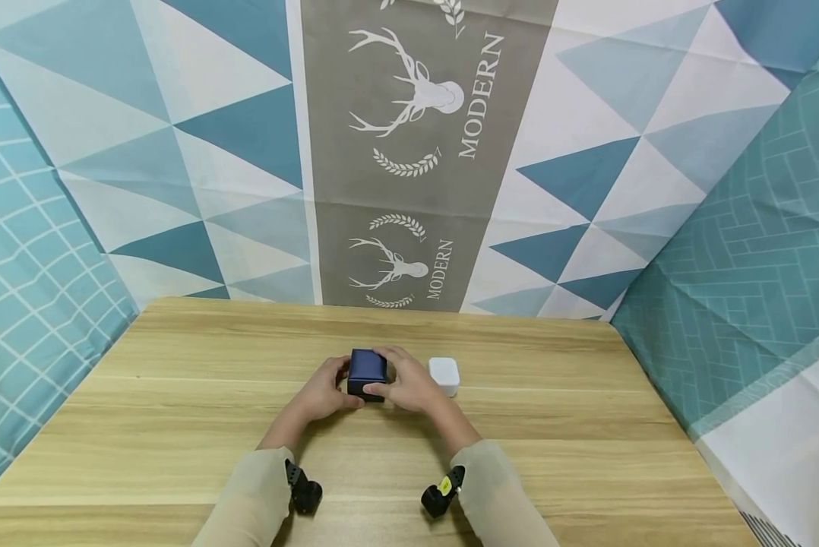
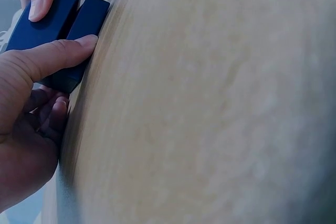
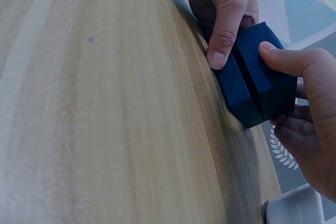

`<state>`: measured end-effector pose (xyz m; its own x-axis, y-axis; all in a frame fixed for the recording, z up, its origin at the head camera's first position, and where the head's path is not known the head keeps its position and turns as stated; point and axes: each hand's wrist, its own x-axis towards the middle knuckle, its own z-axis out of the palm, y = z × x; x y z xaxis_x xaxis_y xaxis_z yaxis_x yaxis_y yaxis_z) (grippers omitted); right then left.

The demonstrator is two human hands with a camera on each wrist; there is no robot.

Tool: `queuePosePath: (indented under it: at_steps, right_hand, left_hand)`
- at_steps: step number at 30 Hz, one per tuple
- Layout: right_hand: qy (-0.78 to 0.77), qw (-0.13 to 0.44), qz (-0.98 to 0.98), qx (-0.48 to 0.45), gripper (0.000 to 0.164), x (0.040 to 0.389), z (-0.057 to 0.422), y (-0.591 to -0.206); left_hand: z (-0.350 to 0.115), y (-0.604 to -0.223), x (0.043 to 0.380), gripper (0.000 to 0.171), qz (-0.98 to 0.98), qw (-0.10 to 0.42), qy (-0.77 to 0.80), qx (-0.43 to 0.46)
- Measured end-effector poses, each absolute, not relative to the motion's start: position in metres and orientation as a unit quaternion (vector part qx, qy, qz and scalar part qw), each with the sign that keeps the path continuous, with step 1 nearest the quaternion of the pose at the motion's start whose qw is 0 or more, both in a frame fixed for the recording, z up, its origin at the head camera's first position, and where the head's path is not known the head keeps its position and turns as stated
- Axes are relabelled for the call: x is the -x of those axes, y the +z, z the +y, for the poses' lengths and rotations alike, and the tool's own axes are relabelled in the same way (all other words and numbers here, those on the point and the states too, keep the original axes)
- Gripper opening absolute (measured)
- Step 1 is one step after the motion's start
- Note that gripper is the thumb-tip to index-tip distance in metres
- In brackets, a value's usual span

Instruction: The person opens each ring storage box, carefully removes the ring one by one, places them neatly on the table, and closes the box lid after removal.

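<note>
A small dark blue hinged box [image 1: 368,366] stands on the table between the two hands, like a jewellery box. My left hand [image 1: 324,390] grips its base, the thumb laid along the front, as the left wrist view shows. The right hand [image 1: 408,381] grips the lid [image 3: 275,77], thumb on the front and fingers round the far side. In the right wrist view a narrow dark gap runs between lid and base [image 3: 236,94]. The box's inside is hidden.
A white rounded box [image 1: 444,375] sits just right of the right hand. The wooden table [image 1: 177,395] ends at patterned cloth walls [image 1: 409,190] at the back and sides. Each wrist carries a black camera [image 1: 305,494].
</note>
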<state>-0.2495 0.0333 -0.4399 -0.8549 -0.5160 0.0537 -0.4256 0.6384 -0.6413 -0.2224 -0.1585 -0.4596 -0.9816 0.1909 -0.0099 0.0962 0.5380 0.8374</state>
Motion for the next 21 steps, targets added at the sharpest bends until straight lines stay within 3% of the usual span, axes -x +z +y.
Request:
queuePosePath:
  at_steps: [21]
  right_hand:
    - [-0.344, 0.070, 0.898, 0.264, 0.071, 0.2510, 0.0329, -0.4384]
  left_hand:
    - [-0.1590, -0.4608, 0.2227, 0.085, 0.870, 0.051, 0.484, -0.079]
